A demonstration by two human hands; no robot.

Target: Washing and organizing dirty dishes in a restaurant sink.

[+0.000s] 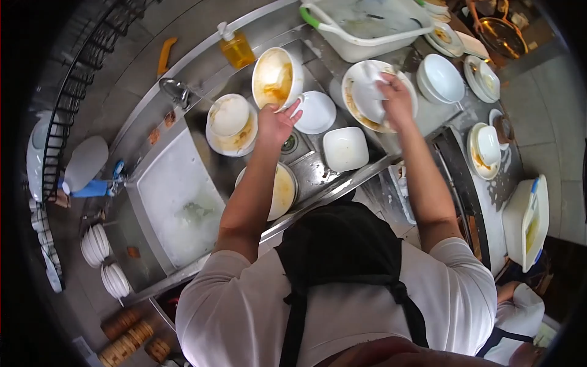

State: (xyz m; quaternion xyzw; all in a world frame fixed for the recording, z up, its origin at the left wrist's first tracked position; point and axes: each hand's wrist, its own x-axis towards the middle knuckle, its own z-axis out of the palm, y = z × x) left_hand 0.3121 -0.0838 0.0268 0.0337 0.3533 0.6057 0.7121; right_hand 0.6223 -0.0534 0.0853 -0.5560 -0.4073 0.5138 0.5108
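Observation:
My left hand point(278, 121) holds a white bowl point(278, 78) with orange-brown residue, tilted above the steel sink. My right hand point(395, 98) is over a large soiled white plate point(357, 110); a blurred white thing is at its fingertips, and whether they grip it I cannot tell. In the sink, a round white plate point(316, 112) lies between my hands, with a squarish white bowl point(346, 149) below it. A soiled bowl sits on a plate point(233, 146) at the left, near the faucet point(178, 91). Under my left forearm is a round container with yellowish contents point(282, 192).
A soapy-water basin point(179, 202) adjoins the sink at left. A white tub point(362, 43) stands behind, beside a pump bottle point(237, 49). Stacked bowls point(440, 78) and soiled dishes point(484, 167) line the right counter, with another tub point(523, 220). A co-worker's sleeve point(523, 312) shows lower right.

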